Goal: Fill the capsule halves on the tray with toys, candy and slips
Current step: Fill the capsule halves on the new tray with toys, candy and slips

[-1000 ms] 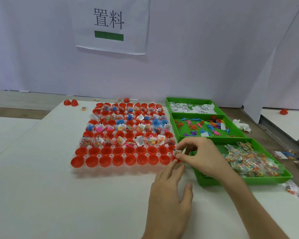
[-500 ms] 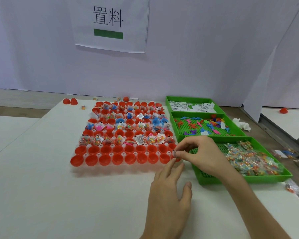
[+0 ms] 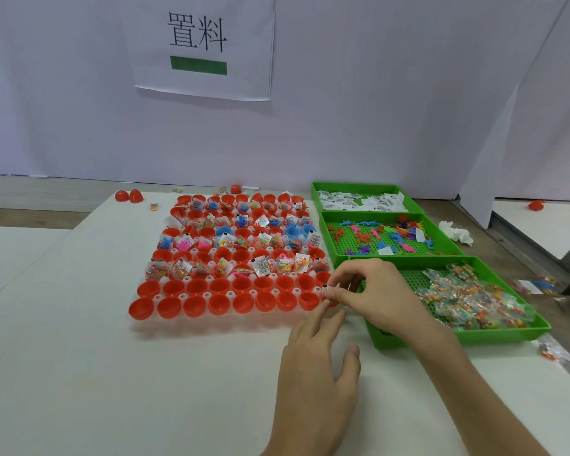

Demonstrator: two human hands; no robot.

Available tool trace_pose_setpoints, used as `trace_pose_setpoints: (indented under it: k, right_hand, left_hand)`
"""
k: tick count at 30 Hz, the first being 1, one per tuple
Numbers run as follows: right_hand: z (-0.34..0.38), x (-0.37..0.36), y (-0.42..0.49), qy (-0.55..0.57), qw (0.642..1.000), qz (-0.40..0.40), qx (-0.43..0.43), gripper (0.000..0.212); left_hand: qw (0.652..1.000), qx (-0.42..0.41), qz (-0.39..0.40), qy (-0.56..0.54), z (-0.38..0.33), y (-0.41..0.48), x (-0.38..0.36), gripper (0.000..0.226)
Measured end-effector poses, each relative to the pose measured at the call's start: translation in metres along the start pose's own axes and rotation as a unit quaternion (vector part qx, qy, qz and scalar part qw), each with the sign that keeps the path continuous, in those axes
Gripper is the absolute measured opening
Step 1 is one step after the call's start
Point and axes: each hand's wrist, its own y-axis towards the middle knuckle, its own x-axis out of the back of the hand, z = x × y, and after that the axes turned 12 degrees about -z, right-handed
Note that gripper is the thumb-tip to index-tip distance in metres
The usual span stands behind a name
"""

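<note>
Hard to make out, half hidden by curled fingers (image 3: 343, 295) of the right hand (image 3: 375, 291): a small slip (image 3: 325, 286), pinched at the near right corner of the tray (image 3: 158, 296), beside 2 front rows of empty red capsule halves (image 3: 219, 304). Further right, 3 green bins (image 3: 494, 335) in a line. Resting on the table (image 3: 79, 357) with nothing held, fingers straight and relaxed: the left hand (image 3: 316, 373).

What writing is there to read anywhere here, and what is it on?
"置料": large black characters on the white paper sheet hung on the wall, above a solid green bar.
Slips in the far green tray: printed, too small to read.
Slips in the capsule halves: dark code-like print, too small to read.
Small slip pinched by the right hand: a dark mark, unreadable.
</note>
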Motion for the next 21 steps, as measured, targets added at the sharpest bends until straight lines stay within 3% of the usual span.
trace_pose_setpoints:
  k: [12, 21]
  right_hand:
    - [-0.004, -0.011, -0.001, -0.050, 0.996, -0.021, 0.066, 0.022]
    - [-0.009, -0.002, 0.001, -0.001, 0.996, -0.015, 0.093, 0.016]
  left_hand:
    - [1.000, 0.004, -0.002, -0.001, -0.001, 0.001, 0.000, 0.052]
    - [1.000, 0.012, -0.005, -0.009, -0.003, 0.001, 0.001, 0.051]
